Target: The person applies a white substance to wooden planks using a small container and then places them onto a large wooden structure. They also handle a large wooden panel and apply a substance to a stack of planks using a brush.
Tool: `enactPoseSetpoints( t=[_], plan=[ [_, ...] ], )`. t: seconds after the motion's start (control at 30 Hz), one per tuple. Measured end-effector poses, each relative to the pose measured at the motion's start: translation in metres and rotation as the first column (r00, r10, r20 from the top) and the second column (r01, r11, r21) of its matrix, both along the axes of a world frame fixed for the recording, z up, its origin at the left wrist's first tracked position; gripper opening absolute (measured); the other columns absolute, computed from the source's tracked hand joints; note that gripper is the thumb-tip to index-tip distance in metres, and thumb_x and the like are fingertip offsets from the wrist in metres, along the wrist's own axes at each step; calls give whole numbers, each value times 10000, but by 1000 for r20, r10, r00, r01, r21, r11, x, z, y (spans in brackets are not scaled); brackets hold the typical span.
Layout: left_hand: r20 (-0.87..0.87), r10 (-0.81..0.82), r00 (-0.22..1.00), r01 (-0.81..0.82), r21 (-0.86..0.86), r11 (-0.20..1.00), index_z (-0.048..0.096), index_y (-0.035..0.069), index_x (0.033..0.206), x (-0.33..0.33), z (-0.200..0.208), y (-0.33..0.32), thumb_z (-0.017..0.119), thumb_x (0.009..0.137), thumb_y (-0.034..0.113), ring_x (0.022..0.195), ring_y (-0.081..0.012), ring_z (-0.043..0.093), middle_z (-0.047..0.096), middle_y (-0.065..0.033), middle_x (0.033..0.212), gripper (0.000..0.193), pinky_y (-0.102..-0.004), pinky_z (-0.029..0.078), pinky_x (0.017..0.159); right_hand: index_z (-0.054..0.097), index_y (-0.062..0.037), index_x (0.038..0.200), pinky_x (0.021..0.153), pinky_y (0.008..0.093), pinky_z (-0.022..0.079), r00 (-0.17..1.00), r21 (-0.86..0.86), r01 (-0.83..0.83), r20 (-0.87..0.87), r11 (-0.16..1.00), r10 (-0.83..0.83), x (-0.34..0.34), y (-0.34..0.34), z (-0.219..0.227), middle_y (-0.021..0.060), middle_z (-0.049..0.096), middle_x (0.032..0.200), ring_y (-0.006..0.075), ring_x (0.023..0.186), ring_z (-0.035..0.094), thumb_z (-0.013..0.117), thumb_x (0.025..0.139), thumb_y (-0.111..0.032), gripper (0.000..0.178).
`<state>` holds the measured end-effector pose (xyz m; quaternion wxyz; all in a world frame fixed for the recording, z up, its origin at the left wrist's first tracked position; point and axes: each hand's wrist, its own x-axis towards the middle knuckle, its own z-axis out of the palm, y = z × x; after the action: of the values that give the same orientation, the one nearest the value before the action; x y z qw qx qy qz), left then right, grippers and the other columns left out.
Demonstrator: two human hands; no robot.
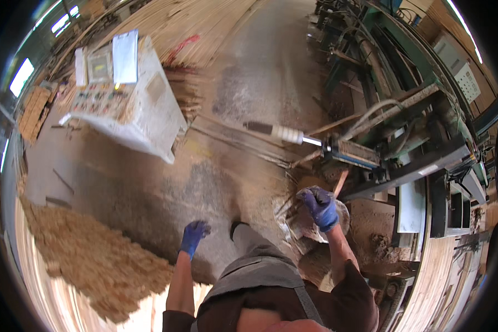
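Blue-gloved left hand (pixel 195 235) and blue-gloved right hand (pixel 318 207) well apart over a dusty grey-brown floor (pixel 149 188)

At the far left of my feed I have a small block of stacked brown wood (pixel 36 113). Below it and further in lies a large, tightly packed pile of pale tan wooden slats (pixel 99 254), near the left forearm. Above that pile I see a white, box-shaped control console (pixel 155 116) with a sloping panel of buttons; a pale blue-white rectangular sheet (pixel 125 55) stands at its upper edge. Behind it, long pale boards (pixel 188 27) spread along the top.

Next comes the left hand, hanging over the floor, fingers loosely bent and apart; I see nothing in it. Just beside it is the toe of a dark shoe (pixel 239 227).

Right of centre, a cream cylindrical handle with a dark end (pixel 285 133) points outward, a bright rod joining it to the machine side. Below that sits a crumpled whitish sack (pixel 310 235), partly behind the right hand. That hand's fingers are curled inward; I cannot tell whether they grip anything. A narrow reddish-brown wooden strip (pixel 341 183) shows just beyond it.

On the right I have a dark green metal machine (pixel 415 138), with long pale planks (pixel 426 282) below.
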<state>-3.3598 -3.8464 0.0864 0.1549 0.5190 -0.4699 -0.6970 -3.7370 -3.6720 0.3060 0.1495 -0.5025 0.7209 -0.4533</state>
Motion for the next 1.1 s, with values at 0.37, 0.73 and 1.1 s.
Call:
enactPoseSetpoints(
  t=[0.37,0.73,1.1],
  plan=[
    [316,510,800,-597,507,622,602,116,979,125,-49,-121,516,902,331,783,-282,667,682,-95,964,244,-427,534,674,669,-50,1022,671,358,526,997,-96,-54,-57,994,49,-46,-388,44,160,672,876,311,737,657,635,883,-207,212],
    [227,201,953,-277,387,880,607,98,966,-64,-99,-541,545,901,327,706,-265,674,693,-134,887,246,-396,542,636,672,-134,1111,792,411,527,985,921,-98,36,377,168,-201,-548,-334,219,678,1011,302,901,678,538,876,-479,438],
    [96,186,978,-208,369,906,572,85,1160,-389,-86,-993,543,921,371,874,-357,660,650,-171,1082,374,-502,529,716,673,-50,1005,564,358,530,598,907,-266,421,327,-682,-446,-712,-390,133,708,920,246,735,684,614,909,-275,251]
  ],
)
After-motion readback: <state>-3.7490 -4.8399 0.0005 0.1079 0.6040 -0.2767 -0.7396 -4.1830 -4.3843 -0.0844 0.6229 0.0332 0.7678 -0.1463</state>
